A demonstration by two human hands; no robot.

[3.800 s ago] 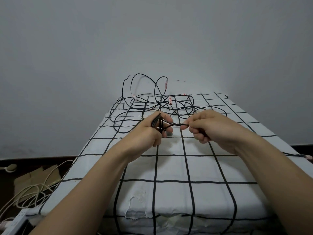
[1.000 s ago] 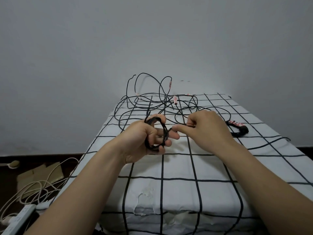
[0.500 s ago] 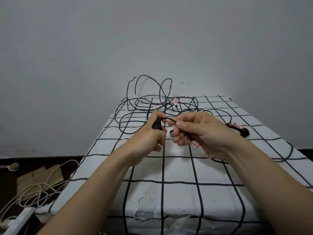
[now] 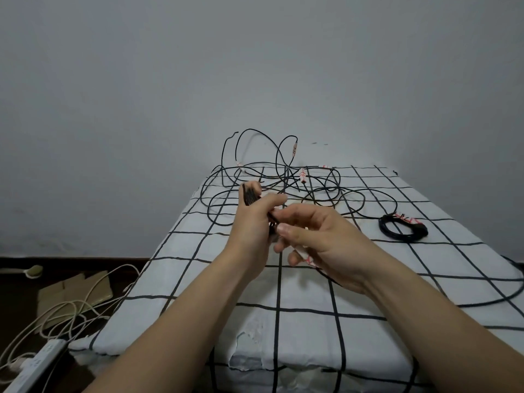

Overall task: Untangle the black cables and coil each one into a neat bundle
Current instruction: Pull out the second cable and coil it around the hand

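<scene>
A person's left hand (image 4: 253, 222) grips a small coil (image 4: 249, 195) of black cable above a checked cloth (image 4: 198, 279), fingers curled round the loops. Touching it on the right, the right hand (image 4: 326, 236) pinches a tagged stretch (image 4: 306, 258) of cable in curled fingers. One finished bundle (image 4: 402, 228) lies to the right, and a tangle (image 4: 283, 180) sprawls at the far end. Winding appears under way. The next move likely calls for laying another loop onto the coil without letting the held turns spring loose.
</scene>
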